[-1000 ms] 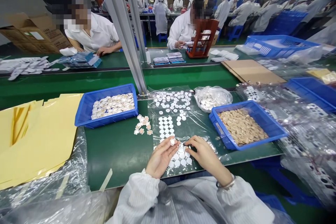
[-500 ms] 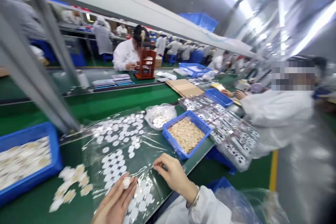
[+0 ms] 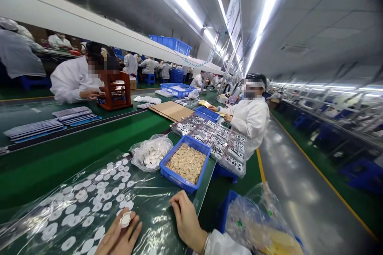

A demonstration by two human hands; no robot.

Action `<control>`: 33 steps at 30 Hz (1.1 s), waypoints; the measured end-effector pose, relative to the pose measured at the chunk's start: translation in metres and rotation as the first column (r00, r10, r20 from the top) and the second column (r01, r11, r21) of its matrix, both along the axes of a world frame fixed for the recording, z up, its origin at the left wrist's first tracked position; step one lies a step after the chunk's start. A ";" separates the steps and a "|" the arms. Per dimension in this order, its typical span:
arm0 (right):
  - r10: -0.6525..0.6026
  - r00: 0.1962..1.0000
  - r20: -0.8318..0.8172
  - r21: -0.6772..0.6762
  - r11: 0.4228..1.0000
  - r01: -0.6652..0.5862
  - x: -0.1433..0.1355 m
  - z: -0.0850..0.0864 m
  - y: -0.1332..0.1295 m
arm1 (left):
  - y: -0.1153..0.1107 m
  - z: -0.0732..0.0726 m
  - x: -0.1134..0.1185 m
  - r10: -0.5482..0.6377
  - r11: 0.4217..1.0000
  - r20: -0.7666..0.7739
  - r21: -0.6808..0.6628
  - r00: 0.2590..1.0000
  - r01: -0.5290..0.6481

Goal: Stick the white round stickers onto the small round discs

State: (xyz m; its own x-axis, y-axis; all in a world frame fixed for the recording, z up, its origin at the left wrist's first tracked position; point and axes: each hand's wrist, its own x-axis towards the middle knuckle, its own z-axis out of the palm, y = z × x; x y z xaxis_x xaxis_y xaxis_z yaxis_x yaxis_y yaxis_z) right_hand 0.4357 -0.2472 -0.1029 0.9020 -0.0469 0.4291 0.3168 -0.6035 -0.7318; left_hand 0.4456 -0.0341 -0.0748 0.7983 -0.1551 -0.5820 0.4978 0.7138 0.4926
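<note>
My left hand (image 3: 119, 234) is at the bottom, palm up, with a small round white disc (image 3: 125, 218) held at its fingertips. To its right, my right hand (image 3: 186, 218) is closed, thumb and index finger pressed together; whatever they may pinch is too small to make out. Both hands are above a clear plastic sheet (image 3: 155, 203) on the green table. Many flat white discs (image 3: 88, 221) are spread over the sheet to the left. Beyond my right hand sits a blue bin (image 3: 170, 174) of beige round pieces (image 3: 187, 162), beside a plastic bag of white pieces (image 3: 152, 151).
Trays of black-and-white parts (image 3: 220, 139) and cardboard (image 3: 170, 110) lie farther back. A person in white (image 3: 249, 117) works at the right, another (image 3: 73, 79) across the table by a red-brown stand (image 3: 115, 93). A bag-filled blue bin (image 3: 224, 209) stands below the table edge.
The view has swung right, bringing the aisle into sight and taking the left blue bin out. My left hand still has the disc; my right fingers remain pinched.
</note>
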 end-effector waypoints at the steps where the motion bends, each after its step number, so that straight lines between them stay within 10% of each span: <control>1: -0.014 1.000 -0.003 0.001 1.000 0.014 0.000 0.000 0.000 | 0.000 0.001 -0.002 -0.006 1.000 0.013 -0.014 1.000 0.007; 9: -0.082 0.993 -0.088 0.034 0.996 0.085 0.002 -0.007 0.001 | -0.012 0.035 -0.021 0.063 0.986 0.154 -0.162 0.986 -0.037; 20: -0.081 0.994 0.068 -0.219 0.971 0.094 0.002 0.000 0.004 | -0.014 0.030 -0.016 -0.022 0.999 0.159 0.053 0.987 0.014; 27: 0.146 0.973 0.179 -0.398 0.915 -0.064 0.004 0.029 0.008 | -0.014 0.024 -0.018 0.007 0.999 0.185 0.037 0.983 -0.014; 33: -0.154 0.952 0.264 -0.294 0.927 0.232 0.046 0.060 -0.021 | -0.011 0.020 -0.015 0.011 1.000 0.186 0.001 0.983 -0.012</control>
State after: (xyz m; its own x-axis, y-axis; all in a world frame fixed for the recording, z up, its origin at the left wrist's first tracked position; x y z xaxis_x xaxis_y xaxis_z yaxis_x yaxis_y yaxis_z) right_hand 0.4814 -0.2685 -0.0424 0.7624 -0.0362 0.6461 0.3076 -0.8581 -0.4111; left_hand 0.4306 -0.0455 -0.0547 0.8942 -0.1442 -0.4238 0.3893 0.7180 0.5770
